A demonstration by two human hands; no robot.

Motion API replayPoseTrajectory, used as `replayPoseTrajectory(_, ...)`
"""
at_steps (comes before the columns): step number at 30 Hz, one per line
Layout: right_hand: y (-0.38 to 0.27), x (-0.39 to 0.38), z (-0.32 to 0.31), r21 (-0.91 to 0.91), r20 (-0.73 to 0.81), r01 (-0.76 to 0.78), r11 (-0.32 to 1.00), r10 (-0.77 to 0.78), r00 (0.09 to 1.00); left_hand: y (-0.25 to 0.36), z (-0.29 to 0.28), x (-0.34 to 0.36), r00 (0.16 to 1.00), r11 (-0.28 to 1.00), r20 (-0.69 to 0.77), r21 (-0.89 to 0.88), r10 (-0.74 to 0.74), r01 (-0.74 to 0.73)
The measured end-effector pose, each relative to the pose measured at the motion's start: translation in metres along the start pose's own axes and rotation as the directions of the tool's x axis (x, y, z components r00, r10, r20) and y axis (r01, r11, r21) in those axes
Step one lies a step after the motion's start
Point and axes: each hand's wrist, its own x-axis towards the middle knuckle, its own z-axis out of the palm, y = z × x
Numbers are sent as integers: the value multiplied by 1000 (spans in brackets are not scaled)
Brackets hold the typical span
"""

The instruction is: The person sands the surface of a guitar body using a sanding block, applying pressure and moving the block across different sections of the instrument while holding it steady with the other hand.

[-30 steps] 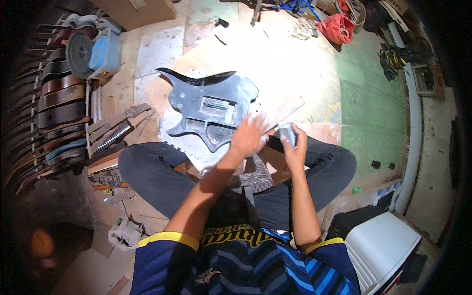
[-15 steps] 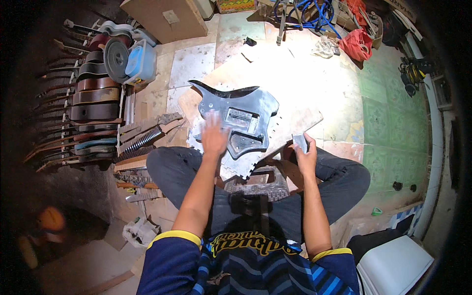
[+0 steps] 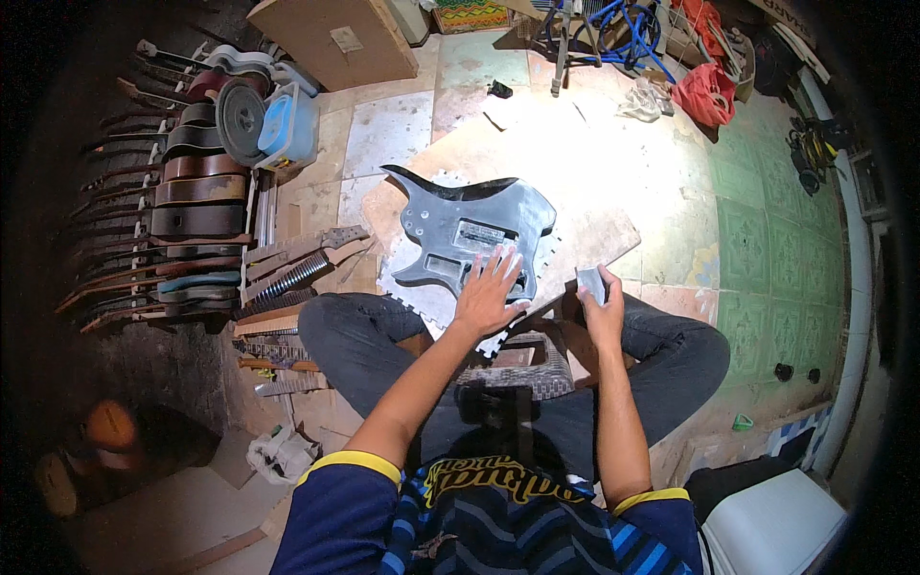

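Note:
A dark grey electric guitar body (image 3: pixel 450 213) lies flat in front of me, with pale dust on its surface and several routed cavities. My left hand (image 3: pixel 491 295) rests palm down over its lower right part, fingers spread, partly covering a cavity. Beneath the body is a light foam mat (image 3: pixel 407 292) with jigsaw edges, lying on a wooden board (image 3: pixel 609 238). Right of the body and apart from it, my right hand (image 3: pixel 604 311) grips a small grey rectangular piece that looks like folded sandpaper (image 3: pixel 588 280) between thumb and fingers.
Guitars stand in a rack (image 3: pixel 198 220) along the left. Guitar necks (image 3: pixel 311 268) lie by my left knee. A clear tub (image 3: pixel 299 129) stands behind them. At the back are blue tubing (image 3: pixel 632 43) and a red bag (image 3: pixel 704 94). A white object (image 3: pixel 771 527) sits lower right.
My left hand has moved right across the guitar body, from its left side to the lower right cavity. The right hand still holds the sandpaper. The whole view has shifted slightly.

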Motion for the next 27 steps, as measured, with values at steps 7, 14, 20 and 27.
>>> replayPoseTrajectory(7,19,3,-1,32,-3,-11,999,11,1000,-34,7,6,965,972,-134,-105,-224,211)
replayPoseTrajectory(14,13,1,2,5,-12,-1,1000,1,1000,-85,0,17,834,855,-192,-105,-518,507)
replayPoseTrajectory(20,1,-2,7,41,-2,-27,999,27,1000,-149,-9,38,750,779,-210,-137,-627,612)
replayPoseTrajectory(27,-4,1,8,46,-6,-32,998,32,999,-15,-6,86,987,997,-149,-41,-66,60)
